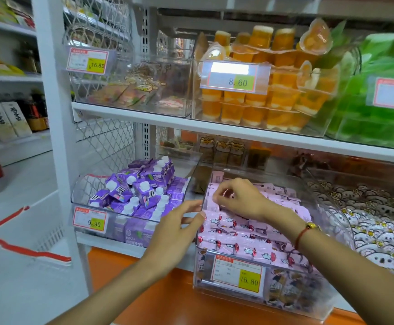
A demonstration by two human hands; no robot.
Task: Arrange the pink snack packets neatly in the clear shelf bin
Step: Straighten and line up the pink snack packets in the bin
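A clear shelf bin (pixel 292 301) stands on the lower shelf, pulled forward past the shelf edge, with a 15.80 price tag (pixel 238 274) on its front. Several pink snack packets (pixel 245 238) with red and white prints lie in it in rough rows. My left hand (pixel 177 228) holds the bin's left wall, fingers outside and thumb at the rim. My right hand (pixel 236 198) is inside the bin at the back left and pinches a pink packet (pixel 214 197) between thumb and fingers. A red cord bracelet sits on my right wrist.
A bin of purple drink cartons (pixel 139 191) stands to the left, a bin of white cartoon packets (pixel 369 221) to the right. Above are bins of orange jelly cups (pixel 273 90) and green packs (pixel 379 113). An orange ledge (pixel 168 299) runs below the shelf.
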